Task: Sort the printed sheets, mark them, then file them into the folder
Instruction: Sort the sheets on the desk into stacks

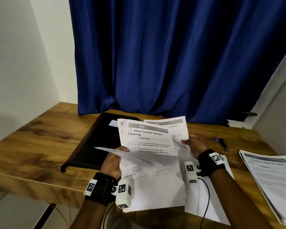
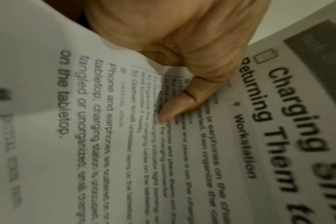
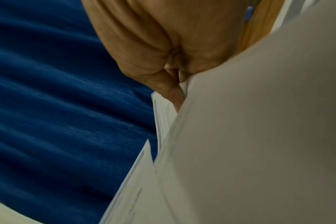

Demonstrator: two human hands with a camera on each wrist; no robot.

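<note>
Blue curtain (image 1: 180, 55) hangs behind the wooden worktop (image 1: 40, 142), its hem touching the far edge. Black folder (image 1: 96, 142) lies flat on the worktop, left of centre, partly under the raised papers. Stack of printed sheets (image 1: 271, 177) rests at the right edge of the worktop; a second loose pile (image 1: 157, 184) lies near the front edge, under both wrists. Held above that pile: a fanned bunch of sheets (image 1: 149, 139), top one headed "Shoe Counter Surface Cleaning". Left hand (image 1: 111, 162) grips the bunch from the lower left, thumb (image 2: 175, 109) pressed flat on a page headed "Charging", fingers behind the paper. Right hand (image 1: 196, 144) pinches the right edge of the sheets between thumb and fingers (image 3: 175, 94). Pen (image 1: 222, 144) lies on the worktop just right of the right hand, apart from it
</note>
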